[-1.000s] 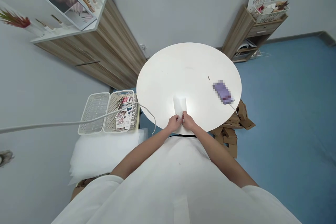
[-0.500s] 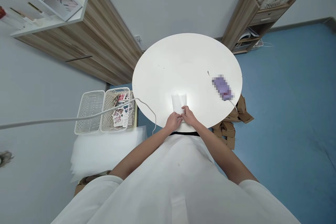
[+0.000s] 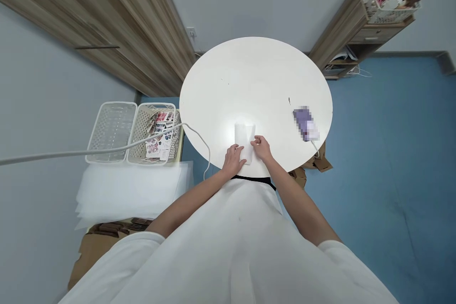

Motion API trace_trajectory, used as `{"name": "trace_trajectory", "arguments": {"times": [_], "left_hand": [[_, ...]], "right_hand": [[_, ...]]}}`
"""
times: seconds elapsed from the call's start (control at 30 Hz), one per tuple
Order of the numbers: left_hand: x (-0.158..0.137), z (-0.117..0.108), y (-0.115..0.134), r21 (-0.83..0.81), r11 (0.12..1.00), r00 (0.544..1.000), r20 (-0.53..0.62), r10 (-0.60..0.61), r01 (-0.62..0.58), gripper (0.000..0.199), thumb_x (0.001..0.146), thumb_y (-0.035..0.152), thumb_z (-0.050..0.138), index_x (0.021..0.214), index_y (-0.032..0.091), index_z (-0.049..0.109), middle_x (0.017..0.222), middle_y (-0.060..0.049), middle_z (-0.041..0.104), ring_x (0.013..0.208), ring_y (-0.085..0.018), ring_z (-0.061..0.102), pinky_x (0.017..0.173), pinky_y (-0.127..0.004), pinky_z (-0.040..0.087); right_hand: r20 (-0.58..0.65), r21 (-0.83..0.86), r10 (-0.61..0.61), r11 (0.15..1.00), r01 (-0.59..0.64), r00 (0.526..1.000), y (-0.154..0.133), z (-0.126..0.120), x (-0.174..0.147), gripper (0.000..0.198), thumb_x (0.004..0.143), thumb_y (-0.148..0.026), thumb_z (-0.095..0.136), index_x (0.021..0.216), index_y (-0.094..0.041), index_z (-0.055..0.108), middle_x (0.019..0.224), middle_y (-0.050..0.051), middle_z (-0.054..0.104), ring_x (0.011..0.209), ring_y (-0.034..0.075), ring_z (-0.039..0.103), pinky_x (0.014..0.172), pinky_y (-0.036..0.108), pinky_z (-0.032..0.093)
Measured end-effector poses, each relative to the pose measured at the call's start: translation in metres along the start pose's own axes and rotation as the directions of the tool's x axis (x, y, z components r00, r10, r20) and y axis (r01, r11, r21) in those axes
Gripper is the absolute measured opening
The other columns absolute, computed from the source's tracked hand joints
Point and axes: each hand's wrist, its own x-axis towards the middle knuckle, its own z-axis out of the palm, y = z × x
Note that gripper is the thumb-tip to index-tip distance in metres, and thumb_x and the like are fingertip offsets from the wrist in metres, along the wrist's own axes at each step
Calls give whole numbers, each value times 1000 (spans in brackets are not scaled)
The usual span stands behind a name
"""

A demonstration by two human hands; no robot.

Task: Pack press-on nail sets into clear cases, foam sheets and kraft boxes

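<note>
A small folded sheet of translucent white wrapping (image 3: 244, 134) lies near the front edge of the round white table (image 3: 256, 66). Its right part forms an overlapping flap. My left hand (image 3: 233, 159) rests on the sheet's lower left side, thumb and fingers apart, holding it flat to the tabletop. At the right edge, my right hand (image 3: 262, 148) has curled fingers pinched together on the sheet. Whether anything is wrapped inside I cannot make out.
A blurred purple phone-like object (image 3: 304, 122) with a cable lies on the table's right. To the left are a basket of printed cards (image 3: 133, 145), a clear-walled basket (image 3: 93, 137) and stacked translucent sheets (image 3: 131, 190). A white cable (image 3: 107, 149) crosses there. Cardboard boxes (image 3: 322, 164) sit lower right.
My hands have moved apart from close together at the sheet's lower end. The left now lies on its left side, the right at its right edge. The camera view has shifted slightly.
</note>
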Motion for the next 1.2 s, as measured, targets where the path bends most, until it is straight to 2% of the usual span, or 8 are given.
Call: {"name": "trace_trajectory", "arguments": {"times": [0.27, 0.37, 0.53, 0.63, 0.73, 0.8, 1.03, 1.2], "left_hand": [[0, -4, -3, 43, 996, 994, 86, 73, -77, 49, 77, 21, 58, 124, 29, 45, 135, -9, 33, 123, -30, 31, 97, -47, 34], [1, -9, -1, 74, 992, 988, 122, 94, -104, 45, 77, 22, 57, 121, 29, 48, 139, -8, 32, 126, -31, 28, 100, -48, 30], [7, -21, 1, 96, 979, 969, 189, 160, -180, 44, 77, 24, 56, 119, 27, 48, 144, -7, 29, 133, -32, 18, 105, -51, 17], [12, -26, 1, 69, 977, 955, 234, 182, -203, 42, 75, 25, 56, 116, 25, 49, 139, -8, 36, 134, -31, 18, 105, -50, 16], [18, -28, 2, 16, 978, 949, 249, 196, -206, 44, 72, 25, 58, 115, 24, 48, 132, -9, 43, 132, -29, 24, 104, -48, 18], [21, -30, 3, -30, 980, 952, 233, 198, -197, 48, 68, 24, 60, 114, 23, 47, 127, -10, 46, 128, -30, 30, 102, -47, 22], [19, -45, 2, -230, 971, 959, 257, 123, -63, 56, 63, 21, 60, 117, 22, 45, 116, -8, 54, 110, -27, 49, 95, -40, 35], [4, -48, -14, -421, 906, 984, 135, 116, -49, 63, 64, 35, 67, 122, 21, 47, 129, -9, 48, 118, -27, 45, 98, -36, 36]], "right_hand": [[6, -246, -60, 968, 59, 998, -21, 22, 13, 14, 69, -25, 54, 83, -21, 51, 70, -2, 57, 69, 14, 53, 67, 28, 43], [91, -334, -104, 934, 129, 990, -21, 24, 13, 8, 74, -23, 47, 76, -20, 55, 73, 0, 58, 69, 14, 53, 67, 28, 43], [313, -320, -261, 876, 360, 913, -9, 5, -5, 35, 80, -14, 35, 106, -20, 57, 104, 6, 57, 98, 18, 53, 87, 35, 42], [355, -336, -360, 812, 477, 863, -1, -8, -22, 65, 75, -13, 41, 137, -21, 26, 136, 11, 36, 121, 23, 39, 97, 45, 36], [468, -378, -443, 682, 626, 765, 3, -10, -33, 83, 72, -22, 54, 142, -20, 10, 148, 13, 14, 135, 28, 18, 106, 49, 25], [535, -392, -433, 633, 667, 725, 4, -7, -35, 92, 69, -28, 61, 142, -18, 6, 148, 15, 16, 135, 28, 16, 107, 48, 23], [548, -495, -337, 607, 622, 765, 8, -2, -36, 82, 70, -25, 61, 139, -12, 19, 142, 19, 29, 132, 29, 24, 105, 48, 27], [541, -444, -289, 700, 560, 790, -3, -15, -39, 59, 74, -30, 56, 129, -17, 39, 135, 14, 41, 125, 28, 35, 101, 44, 33]]}}
